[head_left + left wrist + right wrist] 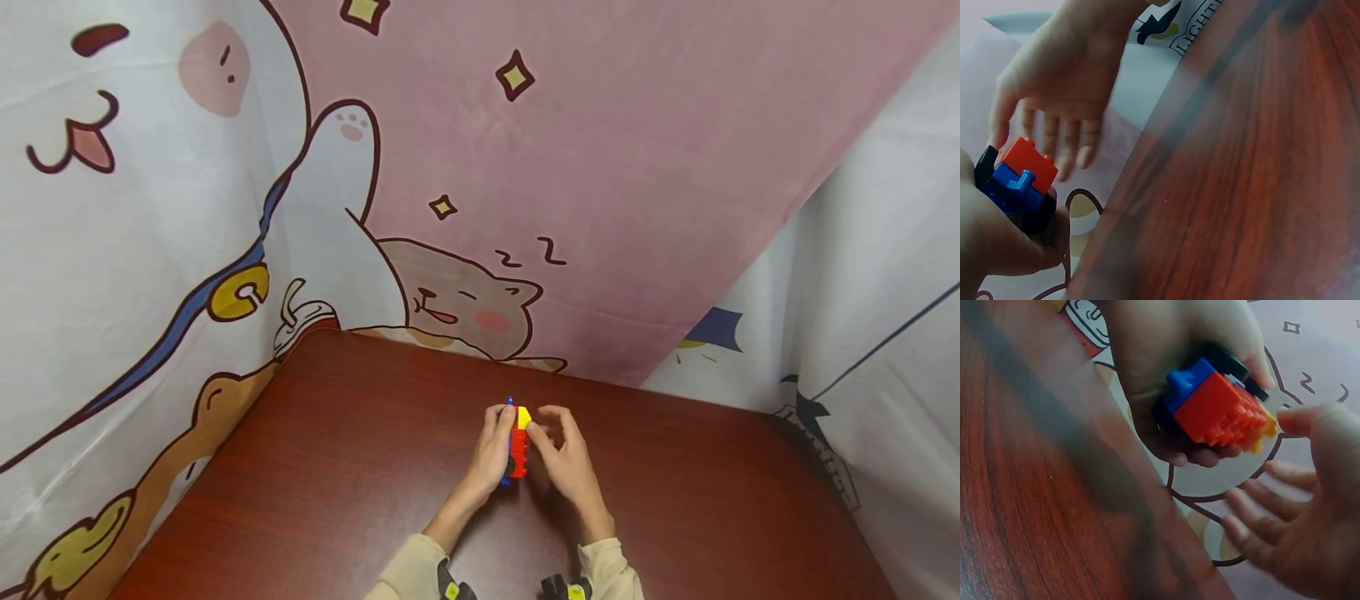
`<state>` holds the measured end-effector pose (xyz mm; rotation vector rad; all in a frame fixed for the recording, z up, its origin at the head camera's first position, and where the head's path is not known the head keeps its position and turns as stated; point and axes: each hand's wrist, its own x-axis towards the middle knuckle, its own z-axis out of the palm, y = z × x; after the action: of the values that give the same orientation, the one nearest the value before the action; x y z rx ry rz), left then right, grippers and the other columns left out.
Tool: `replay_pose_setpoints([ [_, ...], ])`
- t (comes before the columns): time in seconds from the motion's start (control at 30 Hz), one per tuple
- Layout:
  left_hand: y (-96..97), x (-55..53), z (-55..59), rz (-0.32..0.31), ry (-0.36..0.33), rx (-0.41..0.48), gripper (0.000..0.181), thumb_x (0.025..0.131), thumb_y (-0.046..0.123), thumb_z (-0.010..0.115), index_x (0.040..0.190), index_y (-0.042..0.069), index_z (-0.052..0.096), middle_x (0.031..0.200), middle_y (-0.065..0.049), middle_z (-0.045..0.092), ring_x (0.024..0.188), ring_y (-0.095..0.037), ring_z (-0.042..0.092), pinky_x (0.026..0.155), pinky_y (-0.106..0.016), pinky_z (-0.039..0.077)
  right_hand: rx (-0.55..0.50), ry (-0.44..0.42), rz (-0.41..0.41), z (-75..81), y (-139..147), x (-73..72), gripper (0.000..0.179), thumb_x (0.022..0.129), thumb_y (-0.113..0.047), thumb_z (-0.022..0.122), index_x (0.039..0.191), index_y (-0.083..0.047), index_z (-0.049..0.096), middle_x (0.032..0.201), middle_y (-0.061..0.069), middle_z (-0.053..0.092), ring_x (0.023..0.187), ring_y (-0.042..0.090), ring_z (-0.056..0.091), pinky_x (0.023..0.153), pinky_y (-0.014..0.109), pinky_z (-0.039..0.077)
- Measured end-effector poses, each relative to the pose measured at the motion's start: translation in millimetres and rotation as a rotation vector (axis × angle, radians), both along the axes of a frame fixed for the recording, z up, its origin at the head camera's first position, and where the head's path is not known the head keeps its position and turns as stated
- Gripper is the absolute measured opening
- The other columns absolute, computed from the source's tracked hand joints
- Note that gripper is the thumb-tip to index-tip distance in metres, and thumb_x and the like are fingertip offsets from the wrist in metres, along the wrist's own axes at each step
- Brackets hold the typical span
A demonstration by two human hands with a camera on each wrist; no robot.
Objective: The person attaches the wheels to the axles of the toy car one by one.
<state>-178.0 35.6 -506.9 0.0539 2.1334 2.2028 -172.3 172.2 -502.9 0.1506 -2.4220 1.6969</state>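
Note:
A toy brick car (518,457) is held in my left hand (491,452) above the table, thumb on one side and fingers curled round the other. Its blue base (1013,190) has a peg at one end and black wheels (1040,217). Studded red bricks (1216,412) are stacked on the base. A yellow brick (523,417) sits at the far end from me. My right hand (570,471) is beside that end, its thumb tip at the yellow brick and its fingers loosely spread. Whether the thumb touches cannot be made out. Nothing is gripped in this hand.
Beneath both hands lies a dark red-brown wooden table (337,467). A printed cloth (637,167) with cartoon animals hangs along its far and left edges, and a whitish cloth (885,317) hangs at the right. Black straps with cameras (566,587) are on the wrists.

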Motion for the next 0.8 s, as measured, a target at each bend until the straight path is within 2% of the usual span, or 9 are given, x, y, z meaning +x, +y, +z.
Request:
replay_pose_setpoints([
  [0.1, -0.6, -2.0, 1.1, 0.026, -0.002, -0.011, 0.043, 0.107, 0.048, 0.035, 0.125, 0.011, 0.046, 0.096, -0.009, 0.058, 0.08, -0.015, 0.055, 0.069, -0.029, 0.047, -0.074, -0.165, 0.033, 2.2, 0.4, 0.0, 0.027, 0.103, -0.028, 0.054, 0.111, -0.002, 0.056, 0.1, 0.015, 0.063, 0.081, 0.023, 0.064, 0.07, 0.032, 0.054],
  [0.2, -0.9, -2.5, 2.7, 0.034, -0.005, -0.026, 0.043, 0.106, 0.05, 0.034, 0.126, 0.013, 0.046, 0.099, -0.01, 0.058, 0.082, -0.016, 0.055, 0.072, -0.03, 0.047, -0.16, -0.262, 0.082, 3.0, -0.2, -0.2, 0.03, 0.106, -0.028, 0.047, 0.109, 0.002, 0.052, 0.097, 0.017, 0.062, 0.076, 0.02, 0.062, 0.065, 0.033, 0.054],
  [0.37, -0.1, -2.2, 3.1, 0.042, 0.003, -0.035, 0.042, 0.107, 0.049, 0.034, 0.127, 0.014, 0.046, 0.102, -0.011, 0.059, 0.086, -0.018, 0.056, 0.076, -0.031, 0.046, -0.211, -0.309, 0.132, 4.5, 1.4, 0.1, 0.025, 0.104, -0.019, 0.046, 0.107, 0.005, 0.053, 0.089, 0.008, 0.061, 0.073, 0.015, 0.061, 0.062, 0.03, 0.052],
  [0.5, 1.2, -0.8, 2.9, 0.022, 0.024, -0.04, 0.043, 0.108, 0.047, 0.03, 0.128, 0.013, 0.047, 0.108, -0.011, 0.06, 0.099, -0.019, 0.055, 0.086, -0.033, 0.043, -0.245, -0.363, 0.259, 3.8, 5.4, -0.9, 0.022, 0.102, -0.016, 0.041, 0.106, 0.001, 0.054, 0.086, -0.001, 0.06, 0.075, 0.012, 0.06, 0.064, 0.028, 0.052],
  [0.63, 2.2, -1.1, 2.4, -0.036, 0.025, -0.004, 0.047, 0.109, 0.047, 0.024, 0.131, 0.012, 0.046, 0.112, -0.01, 0.057, 0.103, -0.019, 0.052, 0.09, -0.034, 0.042, -0.327, -0.39, 0.367, 1.4, 9.5, -2.5, 0.015, 0.102, -0.016, 0.036, 0.096, -0.011, 0.049, 0.084, -0.006, 0.056, 0.077, 0.009, 0.057, 0.07, 0.027, 0.05],
  [0.8, 3.3, 0.4, 3.2, -0.085, -0.003, 0.04, 0.054, 0.109, 0.048, 0.019, 0.136, 0.009, 0.044, 0.118, -0.011, 0.055, 0.105, -0.017, 0.052, 0.091, -0.032, 0.043, -0.429, -0.379, 0.377, -1.5, 10.8, -2.2, 0.012, 0.099, -0.012, 0.037, 0.089, -0.016, 0.042, 0.083, -0.006, 0.048, 0.077, 0.007, 0.052, 0.071, 0.025, 0.044],
])
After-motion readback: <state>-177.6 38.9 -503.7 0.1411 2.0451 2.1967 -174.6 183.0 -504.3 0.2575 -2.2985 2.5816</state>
